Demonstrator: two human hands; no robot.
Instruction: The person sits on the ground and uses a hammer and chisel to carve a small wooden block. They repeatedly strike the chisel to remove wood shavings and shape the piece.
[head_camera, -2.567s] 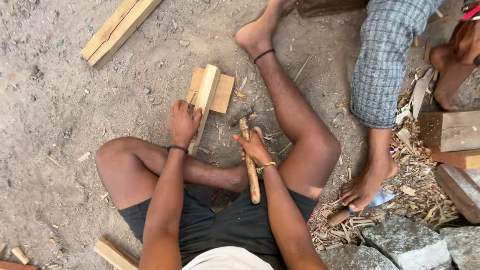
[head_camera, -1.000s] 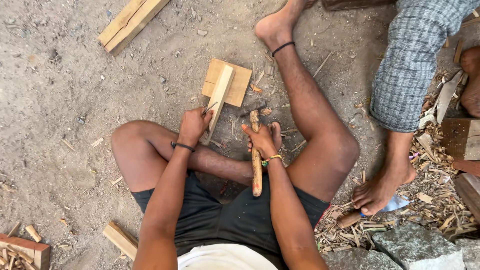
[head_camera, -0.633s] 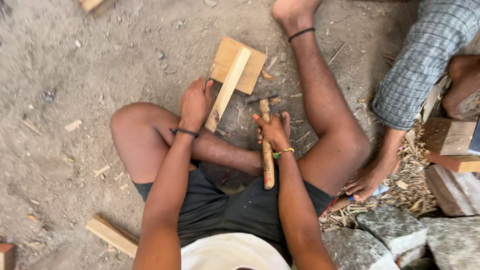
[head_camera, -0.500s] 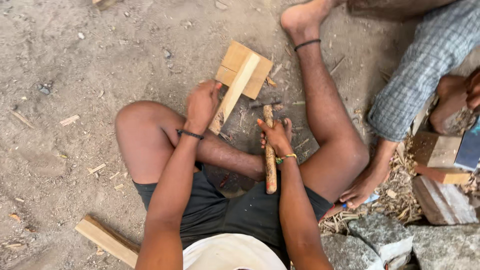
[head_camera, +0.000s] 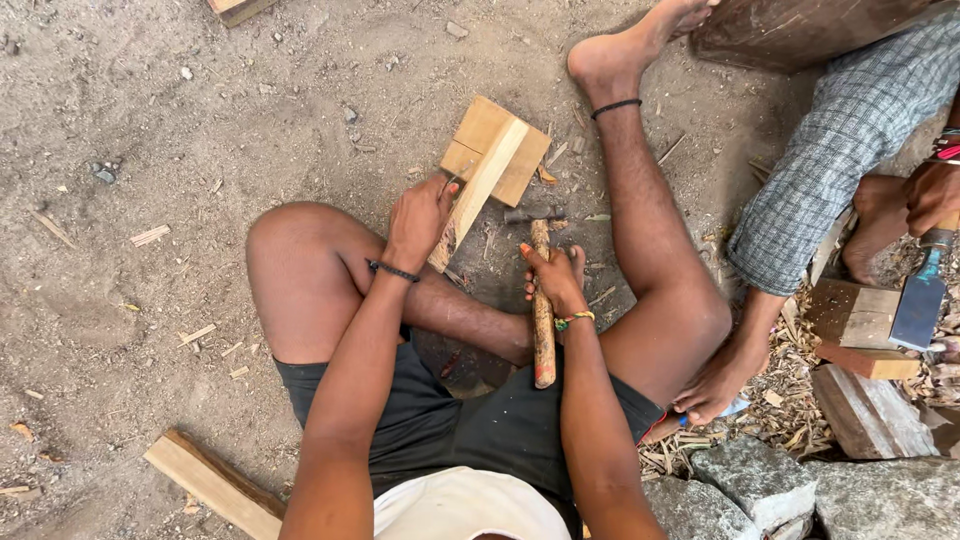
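Note:
I sit on sandy ground with my legs spread. My left hand (head_camera: 420, 218) grips the near end of a pale wooden slat (head_camera: 482, 184), which slants across a square wooden block (head_camera: 495, 150) on the ground. My right hand (head_camera: 553, 282) is closed around the wooden handle of a hammer (head_camera: 542, 330). Its dark metal head (head_camera: 532, 214) rests on the ground just below the block, and the handle points back toward my lap.
A second person sits at the right, one bare foot (head_camera: 712, 385) by my knee, a hand on a flat metal blade (head_camera: 920, 300) over a wood block (head_camera: 850, 325). Wood shavings (head_camera: 790, 410), stones (head_camera: 750, 485) and a loose plank (head_camera: 215, 485) lie around.
The view has shifted and tilted. My hands keep their grips on the slat and the hammer, which lies low by the block. The person's blade has come into view at right.

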